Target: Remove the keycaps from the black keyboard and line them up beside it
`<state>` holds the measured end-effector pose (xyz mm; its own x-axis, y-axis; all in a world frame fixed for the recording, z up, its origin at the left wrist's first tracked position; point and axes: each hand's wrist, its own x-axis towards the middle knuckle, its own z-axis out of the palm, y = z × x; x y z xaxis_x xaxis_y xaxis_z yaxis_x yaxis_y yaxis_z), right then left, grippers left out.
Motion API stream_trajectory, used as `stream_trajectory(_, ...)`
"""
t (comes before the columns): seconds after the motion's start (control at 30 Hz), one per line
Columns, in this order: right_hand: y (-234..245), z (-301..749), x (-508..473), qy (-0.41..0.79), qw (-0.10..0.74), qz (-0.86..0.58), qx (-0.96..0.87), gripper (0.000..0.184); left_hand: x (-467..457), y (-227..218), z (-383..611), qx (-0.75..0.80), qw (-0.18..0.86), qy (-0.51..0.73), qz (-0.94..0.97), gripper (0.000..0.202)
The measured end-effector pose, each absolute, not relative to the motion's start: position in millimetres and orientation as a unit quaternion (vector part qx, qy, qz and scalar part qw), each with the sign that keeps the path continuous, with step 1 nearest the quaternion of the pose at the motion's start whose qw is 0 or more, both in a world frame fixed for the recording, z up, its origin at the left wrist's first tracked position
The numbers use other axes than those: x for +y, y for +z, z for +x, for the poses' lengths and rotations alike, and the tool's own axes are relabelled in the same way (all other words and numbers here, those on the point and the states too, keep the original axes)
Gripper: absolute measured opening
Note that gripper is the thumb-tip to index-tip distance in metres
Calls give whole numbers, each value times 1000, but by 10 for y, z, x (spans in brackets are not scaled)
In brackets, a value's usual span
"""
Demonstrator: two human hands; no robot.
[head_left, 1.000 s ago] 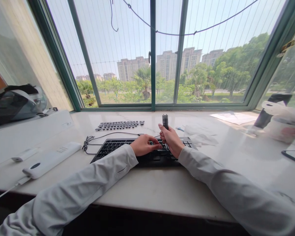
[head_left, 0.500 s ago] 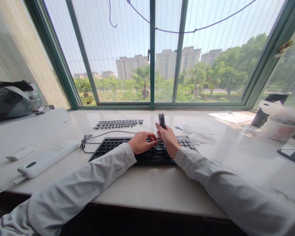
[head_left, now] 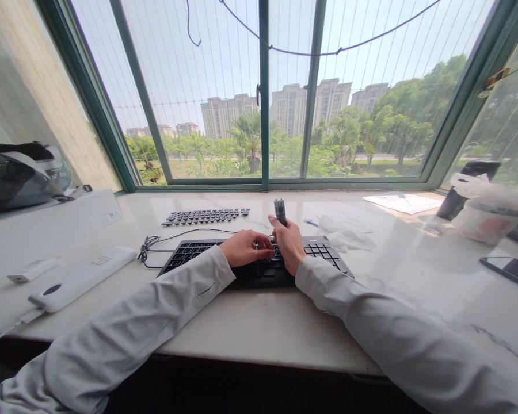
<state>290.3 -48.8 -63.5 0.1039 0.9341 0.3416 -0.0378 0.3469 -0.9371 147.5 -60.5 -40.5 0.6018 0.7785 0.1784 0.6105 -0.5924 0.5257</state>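
Note:
A black keyboard (head_left: 250,280) lies in front of me, part of its keys off and its sockets bare on the left and middle. My right hand (head_left: 290,244) is wrapped round a short black tool (head_left: 280,211) with a notched upper end, held upright above the keys. The tool's lower end is hidden behind the fingers. Close beside it, my left hand (head_left: 247,248) is over the middle of the keyboard with its fingers bent together; whatever is between them is too small to make out. Behind the keyboard, loose black keycaps (head_left: 207,216) are laid out in rows.
A coiled cable (head_left: 145,250) lies left of the keyboard. Further left are a white power bank (head_left: 84,280), a white box and a helmet (head_left: 26,172). Clear plastic wrap (head_left: 347,233), a phone (head_left: 511,271) and a bagged cup (head_left: 490,215) are on the right.
My right hand with the black tool has shifted slightly left over the keys. The left hand stays over the middle of the keyboard, and the whole view has moved a little.

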Motion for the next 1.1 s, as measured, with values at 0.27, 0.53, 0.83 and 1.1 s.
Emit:
stream_trajectory(0.27, -632, 2941, -540, 407, 643, -403, -508, 37, -651, -475, 1522, 366, 213, 237, 874, 31)
stream_trajectory(0.53, -618, 2931, -610, 447, 675, -356, -467, 35, -611, -542, 1510, 366, 208, 243, 874, 29)
stream_trajectory(0.83, -635, 2930, -596, 435, 701, -347, -446, 38, -591, -578, 1534, 362, 197, 255, 874, 24)
stream_trajectory(1.1, -606, 2925, -647, 439, 709, -340, -436, 40, -638, -550, 1539, 370, 169, 257, 877, 22)
